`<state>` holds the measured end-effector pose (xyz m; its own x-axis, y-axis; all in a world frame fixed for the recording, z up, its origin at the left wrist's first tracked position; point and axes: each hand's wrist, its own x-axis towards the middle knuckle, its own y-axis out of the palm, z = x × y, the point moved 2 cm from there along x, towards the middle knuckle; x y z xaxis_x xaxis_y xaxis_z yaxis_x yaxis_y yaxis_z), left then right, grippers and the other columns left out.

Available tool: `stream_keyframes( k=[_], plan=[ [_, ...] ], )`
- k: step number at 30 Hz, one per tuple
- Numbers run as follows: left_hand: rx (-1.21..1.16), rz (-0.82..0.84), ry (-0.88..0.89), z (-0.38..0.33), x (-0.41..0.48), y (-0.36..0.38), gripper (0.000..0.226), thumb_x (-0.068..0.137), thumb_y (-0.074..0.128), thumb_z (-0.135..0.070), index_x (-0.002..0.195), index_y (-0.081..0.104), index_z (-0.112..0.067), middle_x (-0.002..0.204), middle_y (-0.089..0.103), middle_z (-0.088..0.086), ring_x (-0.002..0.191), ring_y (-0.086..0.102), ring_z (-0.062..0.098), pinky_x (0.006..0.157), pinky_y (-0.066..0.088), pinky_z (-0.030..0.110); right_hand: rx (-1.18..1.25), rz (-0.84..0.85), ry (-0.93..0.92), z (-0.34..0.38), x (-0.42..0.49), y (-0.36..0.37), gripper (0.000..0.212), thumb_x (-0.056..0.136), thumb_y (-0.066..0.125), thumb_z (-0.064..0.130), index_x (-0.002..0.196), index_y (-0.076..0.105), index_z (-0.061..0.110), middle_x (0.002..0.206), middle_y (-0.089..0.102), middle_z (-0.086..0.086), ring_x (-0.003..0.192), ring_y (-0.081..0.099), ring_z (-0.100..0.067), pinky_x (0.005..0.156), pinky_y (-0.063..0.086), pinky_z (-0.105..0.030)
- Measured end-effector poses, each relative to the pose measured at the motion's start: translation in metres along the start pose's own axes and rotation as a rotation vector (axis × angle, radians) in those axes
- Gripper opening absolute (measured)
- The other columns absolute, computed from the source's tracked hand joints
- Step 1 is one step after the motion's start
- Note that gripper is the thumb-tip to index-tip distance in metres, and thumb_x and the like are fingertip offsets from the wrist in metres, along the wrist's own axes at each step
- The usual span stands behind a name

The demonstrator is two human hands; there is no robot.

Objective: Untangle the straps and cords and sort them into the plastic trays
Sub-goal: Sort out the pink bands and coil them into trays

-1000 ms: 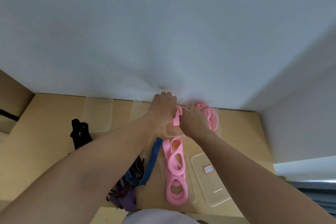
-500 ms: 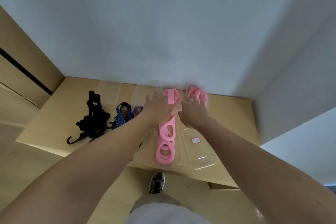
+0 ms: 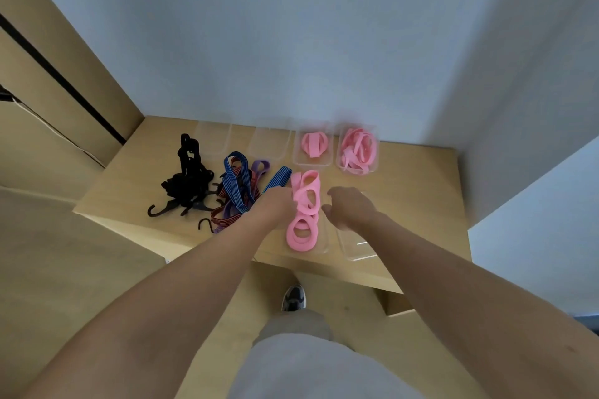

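My left hand [image 3: 275, 207] lies against the left side of a stack of pink bands [image 3: 303, 230] in a clear near tray [image 3: 325, 248]; its fingertips are hidden, so a grip is unclear. My right hand [image 3: 350, 207] hovers with loosely curled fingers, holding nothing, over an empty clear tray [image 3: 359, 251]. In the far row, one tray [image 3: 329, 159] holds a folded pink band [image 3: 312, 142] and another [image 3: 341, 136] holds several loose pink straps [image 3: 358, 151]. A black tangle with hooks [image 3: 186, 181] and blue, red and purple striped cords [image 3: 238, 191] lie on the left.
Two empty clear trays [image 3: 214, 139] [image 3: 269, 142] stand at the back by the grey wall. The wooden tabletop [image 3: 411, 204] ends in a front edge near my shoe [image 3: 293, 298]. A wooden cabinet [image 3: 48, 74] rises on the left.
Both hands let go of the pink band in the far tray and drew back to the near trays. The view pulled back and tilted down.
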<state>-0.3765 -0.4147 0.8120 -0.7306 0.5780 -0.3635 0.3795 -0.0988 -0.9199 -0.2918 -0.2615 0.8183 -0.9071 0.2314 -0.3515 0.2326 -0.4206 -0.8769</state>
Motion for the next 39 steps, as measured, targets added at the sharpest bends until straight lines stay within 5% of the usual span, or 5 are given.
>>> stream_keyframes(
  k=[7,13,24,32,39],
  plan=[
    [-0.259,0.058,-0.105,0.011,0.021,0.02,0.015,0.1,0.048,-0.015,0.1,0.062,-0.009,0.09,0.061,0.001,0.078,0.056,0.02,0.063,0.039,0.029,0.064,0.057,0.096,-0.005,0.015,0.026,0.024,0.097,0.054,0.018,0.118,0.063,0.009,0.119,0.067,-0.009,0.108,0.064,-0.029,0.08,0.053,-0.035],
    [-0.628,0.009,-0.241,0.013,0.054,0.024,0.029,0.098,0.054,-0.011,0.072,0.049,-0.022,0.076,0.056,-0.003,0.072,0.054,0.017,0.068,0.05,0.029,0.971,0.041,0.463,-0.008,0.046,0.039,0.015,0.089,0.057,0.004,0.077,0.06,0.013,0.087,0.059,-0.012,0.082,0.058,-0.029,0.077,0.054,-0.043],
    [-1.097,0.242,-0.352,0.027,0.089,0.019,0.022,0.091,0.067,0.001,0.113,0.069,0.001,0.11,0.071,0.022,0.096,0.073,0.036,0.081,0.063,0.05,1.46,0.047,0.795,-0.007,0.08,0.067,0.004,0.089,0.062,-0.002,0.09,0.065,-0.005,0.094,0.065,-0.022,0.074,0.06,-0.028,0.067,0.054,-0.038],
    [-1.239,0.539,-0.076,0.031,0.086,-0.022,0.031,0.102,0.051,0.002,0.116,0.066,-0.021,0.126,0.06,0.013,0.111,0.068,0.035,0.087,0.062,0.047,1.58,0.075,0.685,-0.001,0.075,0.03,0.017,0.095,0.067,0.017,0.105,0.07,0.002,0.091,0.071,-0.007,0.076,0.063,-0.02,0.062,0.049,-0.029],
    [-1.204,0.534,0.091,0.048,0.081,-0.058,0.022,0.099,0.06,-0.005,0.119,0.07,-0.005,0.113,0.069,0.018,0.101,0.071,0.027,0.09,0.06,0.05,1.584,0.057,0.384,0.019,0.067,-0.01,0.017,0.098,0.062,0.014,0.11,0.074,0.015,0.089,0.072,-0.001,0.072,0.061,-0.014,0.065,0.044,-0.025]
  ],
)
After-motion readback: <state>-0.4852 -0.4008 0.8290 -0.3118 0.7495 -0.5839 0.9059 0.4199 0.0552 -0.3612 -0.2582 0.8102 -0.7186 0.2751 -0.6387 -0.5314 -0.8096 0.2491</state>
